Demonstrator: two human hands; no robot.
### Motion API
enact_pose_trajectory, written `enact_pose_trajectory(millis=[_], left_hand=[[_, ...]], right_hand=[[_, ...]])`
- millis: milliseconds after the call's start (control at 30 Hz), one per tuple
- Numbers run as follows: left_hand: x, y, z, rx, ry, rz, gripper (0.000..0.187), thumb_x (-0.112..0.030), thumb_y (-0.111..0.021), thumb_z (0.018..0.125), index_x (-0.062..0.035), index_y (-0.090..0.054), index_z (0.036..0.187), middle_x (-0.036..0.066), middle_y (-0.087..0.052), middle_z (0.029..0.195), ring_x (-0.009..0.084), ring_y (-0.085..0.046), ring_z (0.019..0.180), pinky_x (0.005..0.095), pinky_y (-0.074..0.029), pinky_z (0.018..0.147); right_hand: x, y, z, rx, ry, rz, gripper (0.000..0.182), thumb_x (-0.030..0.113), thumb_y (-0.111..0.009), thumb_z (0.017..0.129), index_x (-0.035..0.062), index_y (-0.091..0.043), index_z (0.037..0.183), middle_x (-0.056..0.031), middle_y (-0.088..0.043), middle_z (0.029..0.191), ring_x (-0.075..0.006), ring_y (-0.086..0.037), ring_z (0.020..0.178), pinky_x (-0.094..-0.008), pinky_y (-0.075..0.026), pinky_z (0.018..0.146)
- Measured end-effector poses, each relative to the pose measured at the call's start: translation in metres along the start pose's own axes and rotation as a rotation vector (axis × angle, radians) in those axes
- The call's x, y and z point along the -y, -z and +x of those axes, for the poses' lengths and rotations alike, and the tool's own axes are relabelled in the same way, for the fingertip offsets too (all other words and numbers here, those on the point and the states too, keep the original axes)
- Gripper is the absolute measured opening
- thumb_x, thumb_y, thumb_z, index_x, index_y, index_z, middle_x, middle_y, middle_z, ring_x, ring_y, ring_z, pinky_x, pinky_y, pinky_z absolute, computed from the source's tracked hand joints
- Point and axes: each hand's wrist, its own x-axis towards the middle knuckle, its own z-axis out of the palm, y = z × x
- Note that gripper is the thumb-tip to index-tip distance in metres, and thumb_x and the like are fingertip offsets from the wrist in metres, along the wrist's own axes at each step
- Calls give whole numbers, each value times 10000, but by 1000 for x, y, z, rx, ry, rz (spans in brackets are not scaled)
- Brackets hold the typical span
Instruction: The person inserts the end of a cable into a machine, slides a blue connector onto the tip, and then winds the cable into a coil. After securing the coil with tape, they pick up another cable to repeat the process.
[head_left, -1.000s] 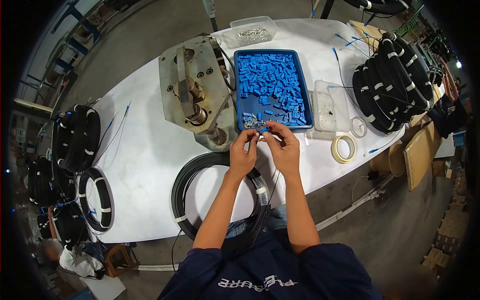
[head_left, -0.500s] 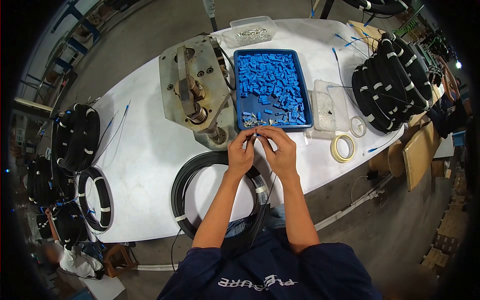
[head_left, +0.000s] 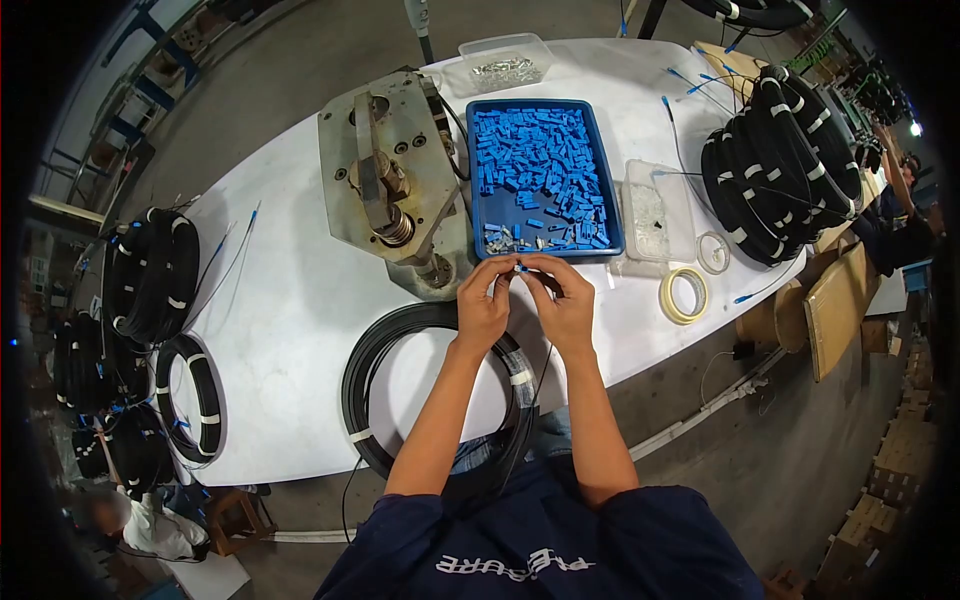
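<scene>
Both hands are close together in the head view I watch: the left hand and the right hand have their fingertips brought narrow around a small blue piece, just at the near edge of the blue tray. I see this piece only partly, because the fingers cover it, so I cannot tell its exact shape. In the tray lie many loose blue parts, and some metallic bits are near its left front corner. These rest upon a table with a white surface, which I find faintly marked. To the left of the tray stands a metal machine; nearer, a black cable coil lies partly under the left forearm. On the right I notice a clear box, a tape roll and a bundle of black coils. Around the table, the room shows me a grey floor, stacked cartons at far right, and another person in white at lower left.
</scene>
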Motion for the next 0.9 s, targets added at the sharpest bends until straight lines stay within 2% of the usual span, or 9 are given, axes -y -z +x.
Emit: enact_pose_trajectory(millis=[400, 467, 567, 633, 800, 900], left_hand=[[0, -1, 0, 9, -10, 26, 208, 135, -534, 877, 27, -629, 1027, 116, -677, 1063, 196, -651, 987, 292, -507, 874], [0, -2, 1, -23, -25, 15, 219, 140, -552, 850, 18, -637, 1011, 129, -685, 1031, 242, -679, 942, 307, -531, 832], [0, -1, 1, -22, -14, 23, 216, 141, -554, 846, 20, -634, 1006, 132, -687, 1030, 243, -679, 942, 310, -531, 831], [0, -1, 1, -23, -17, 22, 211, 139, -552, 847, 21, -631, 1004, 132, -688, 1031, 243, -680, 942, 311, -531, 831], [3, -1, 0, -16, -27, 33, 203, 131, -544, 856, 19, -624, 1005, 131, -691, 1033, 244, -681, 938, 313, -531, 833], [2, -2, 0, 5, 15, -10, 191, 126, -522, 888, 23, -614, 1020, 109, -687, 1064, 198, -658, 996, 299, -515, 858]], right_hand=[[2, 0, 0, -31, 14, -46, 170, -40, -664, 848, -18, -692, 1014, -119, -705, 1033, -208, -698, 923, -295, -565, 820], [2, 0, 1, -33, 16, -48, 172, -37, -665, 847, -15, -694, 1015, -119, -706, 1031, -209, -699, 921, -295, -564, 819], [4, 0, 1, -27, 24, -55, 171, -37, -667, 846, -15, -694, 1013, -120, -707, 1027, -209, -699, 917, -295, -564, 815], [5, 1, 1, 10, 21, -68, 177, -56, -665, 854, -55, -673, 1031, -130, -684, 1061, -184, -673, 965, -284, -559, 848], [6, 2, 1, 15, 0, -45, 189, -47, -668, 857, -50, -668, 1046, -123, -681, 1057, -175, -664, 968, -280, -555, 849], [11, -2, -1, -36, -33, 10, 186, -33, -656, 861, -33, -677, 1045, -120, -671, 1056, -180, -665, 949, -277, -555, 823]])
